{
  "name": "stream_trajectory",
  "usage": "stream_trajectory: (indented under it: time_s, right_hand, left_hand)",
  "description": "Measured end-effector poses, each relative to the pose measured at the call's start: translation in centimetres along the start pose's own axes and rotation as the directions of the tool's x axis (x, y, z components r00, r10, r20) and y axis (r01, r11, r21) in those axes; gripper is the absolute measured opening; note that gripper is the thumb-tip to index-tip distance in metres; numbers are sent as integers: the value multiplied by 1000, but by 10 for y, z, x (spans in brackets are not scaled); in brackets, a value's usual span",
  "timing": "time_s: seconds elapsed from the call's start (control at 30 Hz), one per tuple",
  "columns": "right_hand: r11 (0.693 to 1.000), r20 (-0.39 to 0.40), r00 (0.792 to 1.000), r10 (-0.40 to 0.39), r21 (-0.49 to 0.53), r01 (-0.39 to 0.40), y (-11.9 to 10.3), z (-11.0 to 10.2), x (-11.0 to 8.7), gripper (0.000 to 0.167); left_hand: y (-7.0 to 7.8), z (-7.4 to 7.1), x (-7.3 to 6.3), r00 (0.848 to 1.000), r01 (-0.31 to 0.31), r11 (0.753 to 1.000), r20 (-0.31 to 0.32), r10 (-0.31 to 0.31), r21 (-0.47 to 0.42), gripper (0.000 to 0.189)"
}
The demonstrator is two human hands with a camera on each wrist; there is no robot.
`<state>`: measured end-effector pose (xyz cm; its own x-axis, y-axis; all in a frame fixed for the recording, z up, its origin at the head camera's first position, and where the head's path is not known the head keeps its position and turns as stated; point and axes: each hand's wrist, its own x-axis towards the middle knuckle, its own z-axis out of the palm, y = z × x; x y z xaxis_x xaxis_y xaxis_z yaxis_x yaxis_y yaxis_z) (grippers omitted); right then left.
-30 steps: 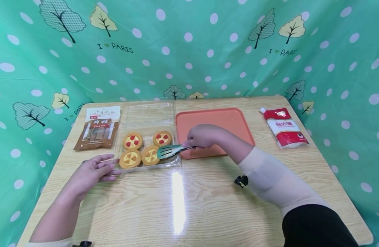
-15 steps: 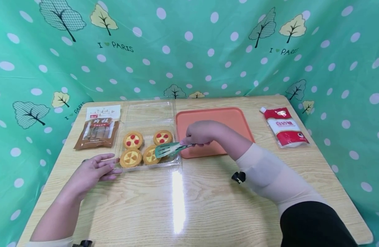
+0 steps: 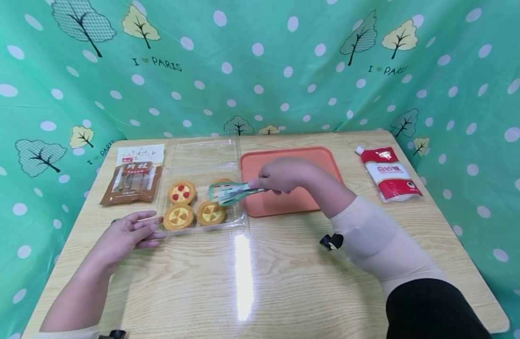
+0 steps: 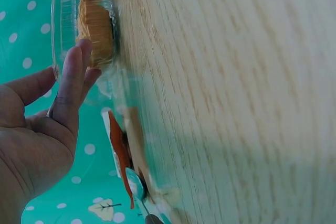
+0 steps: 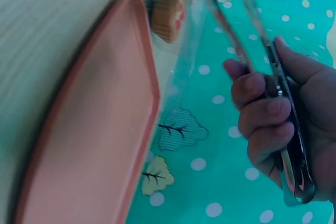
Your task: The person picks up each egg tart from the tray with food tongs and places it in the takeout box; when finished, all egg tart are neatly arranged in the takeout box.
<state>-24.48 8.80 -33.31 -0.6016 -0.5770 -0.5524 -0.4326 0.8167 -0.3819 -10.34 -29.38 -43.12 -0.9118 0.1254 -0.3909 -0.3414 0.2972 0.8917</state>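
Observation:
My right hand point(image 3: 281, 176) grips metal food tongs point(image 3: 231, 192), whose two arms stand apart with nothing between them in the right wrist view. Their slotted head hovers over the right side of a clear plastic box point(image 3: 239, 222), partly hiding the back right egg tart point(image 3: 222, 181). Inside the box also sit a cherry-topped tart point(image 3: 181, 192) at back left and wedge-topped tarts, one at front left point(image 3: 178, 216) and one at front right point(image 3: 211, 214). My left hand point(image 3: 128, 233) touches the box's left side near its front corner, fingers mostly straight, as the left wrist view shows.
A pink tray point(image 3: 260, 209) lies right of the box, under my right forearm. The box's clear lid point(image 3: 206, 154) is folded back. A brown spice packet point(image 3: 134, 176) lies at left, a red and white sugar bag point(image 3: 388, 174) at right. Green cloth point(image 3: 260, 70) hangs behind.
The tongs have moved up from the front right tart toward the back right one, turning so both arms show. The front right tart has shifted slightly right. The left hand stays put.

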Motion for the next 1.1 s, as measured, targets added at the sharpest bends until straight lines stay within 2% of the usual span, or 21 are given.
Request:
stream_trajectory:
  time_s: [0.17,0.33,0.67,0.73,0.83,1.0,1.1]
  right_hand:
    - [998,-2,999,-53,42,53,-3,13,9,51]
    - [995,28,996,-83,49,81,-6,25,17,54]
    - [992,25,995,-95,85,92,-2,32,20,63]
    - [986,-7,994,-108,126,108,4,31,18,60]
    - [967,-102,986,-130,209,149,16,29,12,54]
    - [899,-263,952,-157,362,248,36,23,-2,44]
    - [883,-313,939,-139,390,261,46,21,-14,35]
  left_hand:
    - [-1,-1,0,1000,0,1000,-4,0,1,62]
    - [-2,0,1,1000,-13,1000,-2,13,-5,62]
    - [-3,0,1,1000,-23,1000,0,23,-19,62]
    - [-3,0,1,1000,-21,1000,1,21,-21,62]
    - [-2,0,2,1000,-20,1000,3,21,-18,62]
    - [-2,-1,1,1000,-12,1000,0,12,-3,63]
    - [-3,-1,0,1000,-9,1000,-1,9,-2,64]
